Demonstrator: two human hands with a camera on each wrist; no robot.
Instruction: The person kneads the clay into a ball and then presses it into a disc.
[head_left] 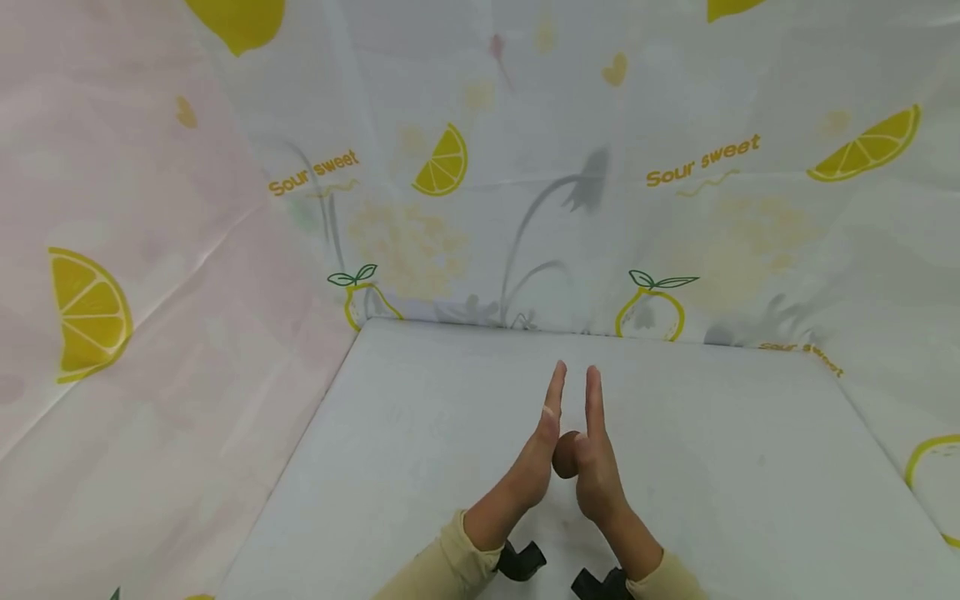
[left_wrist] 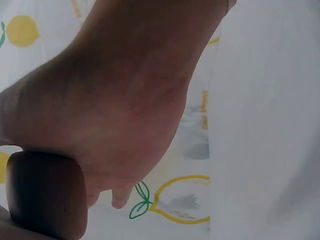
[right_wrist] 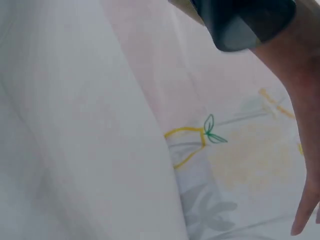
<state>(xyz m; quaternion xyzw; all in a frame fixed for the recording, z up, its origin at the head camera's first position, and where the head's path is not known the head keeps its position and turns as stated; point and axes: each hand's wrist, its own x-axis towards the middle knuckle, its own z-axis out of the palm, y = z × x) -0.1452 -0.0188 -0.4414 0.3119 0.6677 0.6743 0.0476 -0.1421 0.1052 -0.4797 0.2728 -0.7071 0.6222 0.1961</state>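
Observation:
A brown, rounded lump [head_left: 566, 454] sits between two palms, held above the white tabletop. My left hand [head_left: 536, 462] presses it from the left side, fingers straight and pointing forward. From the right, my right hand [head_left: 600, 479] presses with its fingers straight too, and its thumb overlaps the lump. A gap shows between the two sets of fingertips. In the left wrist view the lump [left_wrist: 47, 195] looks like a squat dark cylinder with rounded edges, against a large, shadowed hand [left_wrist: 125, 115]. The right wrist view shows part of a hand [right_wrist: 310, 165] at its right edge; no lump appears there.
The white tabletop [head_left: 420, 400] spreads around both hands. Behind and beside it hangs a pale lemon-print cloth [head_left: 480, 233]. Black wrist-worn devices [head_left: 521, 561] sit below the hands, by the beige sleeves [head_left: 450, 558].

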